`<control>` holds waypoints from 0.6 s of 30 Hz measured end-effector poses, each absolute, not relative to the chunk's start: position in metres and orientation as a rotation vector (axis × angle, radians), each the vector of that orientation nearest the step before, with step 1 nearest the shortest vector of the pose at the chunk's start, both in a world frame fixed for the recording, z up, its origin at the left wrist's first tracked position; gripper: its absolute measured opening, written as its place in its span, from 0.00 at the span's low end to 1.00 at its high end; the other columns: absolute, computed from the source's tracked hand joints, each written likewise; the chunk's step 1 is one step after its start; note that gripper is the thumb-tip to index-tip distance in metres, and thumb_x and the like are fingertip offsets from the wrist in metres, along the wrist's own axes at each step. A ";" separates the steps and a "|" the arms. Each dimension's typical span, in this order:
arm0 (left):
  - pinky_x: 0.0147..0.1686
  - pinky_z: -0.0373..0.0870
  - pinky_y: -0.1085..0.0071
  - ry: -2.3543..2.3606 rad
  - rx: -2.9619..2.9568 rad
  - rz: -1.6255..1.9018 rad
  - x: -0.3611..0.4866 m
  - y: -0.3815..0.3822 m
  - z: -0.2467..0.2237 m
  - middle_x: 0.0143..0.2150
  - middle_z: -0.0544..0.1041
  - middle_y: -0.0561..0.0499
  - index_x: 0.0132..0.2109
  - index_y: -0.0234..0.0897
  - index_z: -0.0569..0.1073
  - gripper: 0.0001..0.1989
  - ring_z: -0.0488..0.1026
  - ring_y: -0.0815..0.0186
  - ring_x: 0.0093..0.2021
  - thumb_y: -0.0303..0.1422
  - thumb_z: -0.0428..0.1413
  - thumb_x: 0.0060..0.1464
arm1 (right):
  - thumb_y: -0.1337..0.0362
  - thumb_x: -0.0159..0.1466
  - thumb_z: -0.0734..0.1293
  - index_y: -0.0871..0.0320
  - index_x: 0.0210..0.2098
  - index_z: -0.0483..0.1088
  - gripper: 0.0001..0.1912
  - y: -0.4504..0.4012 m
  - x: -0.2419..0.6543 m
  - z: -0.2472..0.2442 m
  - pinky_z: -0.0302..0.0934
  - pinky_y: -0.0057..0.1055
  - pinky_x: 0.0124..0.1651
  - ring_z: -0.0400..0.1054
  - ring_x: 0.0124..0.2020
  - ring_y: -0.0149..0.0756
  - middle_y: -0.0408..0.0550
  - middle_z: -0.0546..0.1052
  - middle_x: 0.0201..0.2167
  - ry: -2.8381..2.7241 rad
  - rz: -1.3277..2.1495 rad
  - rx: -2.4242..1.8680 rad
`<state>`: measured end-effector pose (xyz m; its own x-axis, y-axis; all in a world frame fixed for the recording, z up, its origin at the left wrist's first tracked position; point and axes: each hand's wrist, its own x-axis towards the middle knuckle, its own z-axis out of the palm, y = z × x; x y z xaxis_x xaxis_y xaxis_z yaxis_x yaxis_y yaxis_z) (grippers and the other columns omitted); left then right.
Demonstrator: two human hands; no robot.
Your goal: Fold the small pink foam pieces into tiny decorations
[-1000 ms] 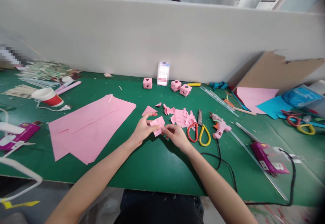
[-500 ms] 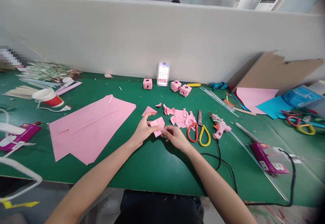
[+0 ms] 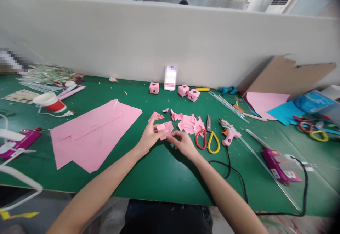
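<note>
A small folded piece of pink paper (image 3: 166,127) is pinched between the thumb and fingers of my left hand (image 3: 151,135). The fingertips of my right hand (image 3: 182,142) are pressed together at the lower right edge of the same paper. Just beyond my left fingers lies a pink paper scrap (image 3: 154,115). Pink paper offcuts (image 3: 190,123) are heaped past my right hand. Scissors (image 3: 209,129) with one red and one yellow handle rest right of the heap, beside a pink glue gun (image 3: 230,133).
Large pink sheets (image 3: 92,135) cover the green table (image 3: 156,173) on the left. Three pink paper cubes (image 3: 154,88) and a phone (image 3: 170,78) stand near the partition. A paper cup (image 3: 50,102) is at left; a purple power strip (image 3: 278,166) and black cable are at right.
The folded paper has turned slightly in my fingers, and its fold looks more raised. My right fingertips have shifted a little to the left along its edge.
</note>
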<state>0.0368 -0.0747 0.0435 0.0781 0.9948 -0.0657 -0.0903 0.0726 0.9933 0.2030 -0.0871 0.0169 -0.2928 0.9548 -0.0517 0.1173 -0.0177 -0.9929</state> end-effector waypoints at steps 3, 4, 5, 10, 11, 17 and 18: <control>0.37 0.71 0.70 1.116 1.149 1.193 0.036 -0.075 0.042 0.39 0.77 0.50 0.60 0.38 0.62 0.37 0.76 0.63 0.37 0.35 0.67 0.44 | 0.45 0.59 0.69 0.59 0.32 0.72 0.21 -0.089 0.202 0.021 0.52 0.23 0.17 0.60 0.19 0.26 0.44 0.73 0.25 -1.558 1.442 -1.141; 0.36 0.72 0.69 1.112 1.159 1.191 0.036 -0.075 0.042 0.39 0.77 0.50 0.60 0.37 0.62 0.37 0.76 0.63 0.37 0.35 0.67 0.44 | 0.46 0.59 0.69 0.59 0.32 0.72 0.20 -0.090 0.202 0.022 0.50 0.22 0.16 0.59 0.18 0.25 0.43 0.73 0.25 -1.572 1.444 -1.130; 0.36 0.72 0.69 1.113 1.166 1.185 0.036 -0.074 0.042 0.38 0.78 0.49 0.59 0.37 0.62 0.36 0.77 0.63 0.37 0.35 0.67 0.44 | 0.45 0.60 0.68 0.59 0.33 0.73 0.21 -0.090 0.203 0.023 0.50 0.22 0.16 0.58 0.17 0.24 0.43 0.73 0.24 -1.569 1.442 -1.126; 0.39 0.75 0.67 1.131 1.149 1.246 0.034 -0.073 0.043 0.40 0.79 0.47 0.58 0.37 0.63 0.35 0.78 0.60 0.40 0.37 0.67 0.45 | 0.42 0.61 0.65 0.59 0.35 0.74 0.24 -0.083 0.210 0.026 0.52 0.21 0.16 0.65 0.21 0.27 0.47 0.75 0.28 -1.324 1.369 -1.158; 0.39 0.76 0.66 1.126 1.149 1.250 0.033 -0.073 0.044 0.41 0.79 0.47 0.58 0.37 0.63 0.35 0.78 0.60 0.41 0.37 0.67 0.45 | 0.42 0.60 0.66 0.58 0.36 0.75 0.24 -0.081 0.212 0.026 0.51 0.21 0.16 0.66 0.23 0.28 0.48 0.76 0.30 -1.268 1.348 -1.157; 0.35 0.74 0.67 1.088 1.324 1.118 0.031 -0.073 0.040 0.33 0.78 0.51 0.59 0.37 0.64 0.33 0.77 0.62 0.33 0.36 0.65 0.47 | 0.43 0.58 0.70 0.58 0.33 0.75 0.23 -0.075 0.218 0.020 0.43 0.20 0.14 0.62 0.22 0.27 0.45 0.73 0.25 -1.090 1.443 -1.116; 0.34 0.74 0.68 1.080 1.355 1.110 0.031 -0.074 0.040 0.32 0.77 0.52 0.60 0.38 0.63 0.34 0.77 0.63 0.33 0.35 0.65 0.48 | 0.43 0.57 0.70 0.58 0.32 0.75 0.23 -0.075 0.218 0.019 0.40 0.20 0.14 0.58 0.19 0.25 0.43 0.70 0.21 -1.077 1.470 -1.120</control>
